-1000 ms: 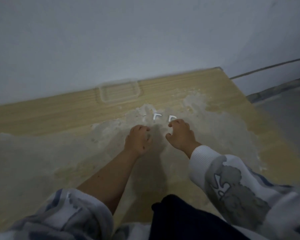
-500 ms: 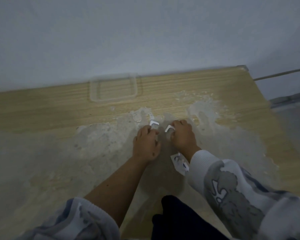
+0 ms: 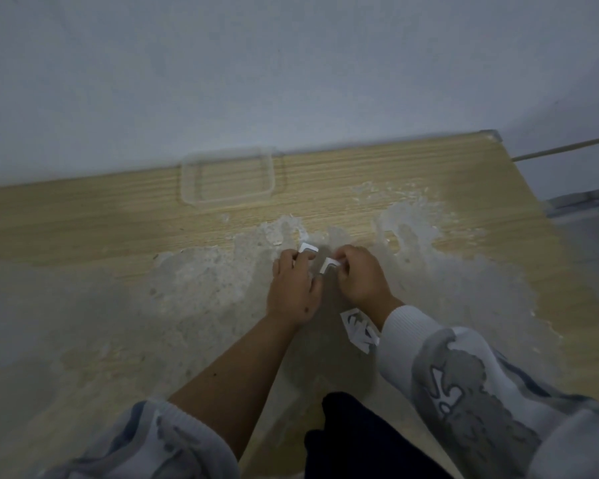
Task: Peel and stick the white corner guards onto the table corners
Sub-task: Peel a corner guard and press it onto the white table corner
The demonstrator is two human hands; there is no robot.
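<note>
Two white corner guards lie near the middle of the worn wooden table (image 3: 83,216). One corner guard (image 3: 307,248) shows just beyond my left hand (image 3: 293,290), whose fingertips hold it. The other corner guard (image 3: 327,265), L-shaped, sits between my hands; my right hand (image 3: 362,274) pinches its right end. A white printed backing sheet (image 3: 359,330) lies on the table below my right wrist. The table's far right corner (image 3: 491,134) carries what looks like a clear guard.
A clear plastic container (image 3: 227,179) stands at the back of the table against the grey wall. Grey, flaky patches cover much of the tabletop. The table's right edge drops to the floor at the right.
Both hands have closed on the two corner guards. The printed sheet came into view below my right wrist. The view has shifted a little to the left.
</note>
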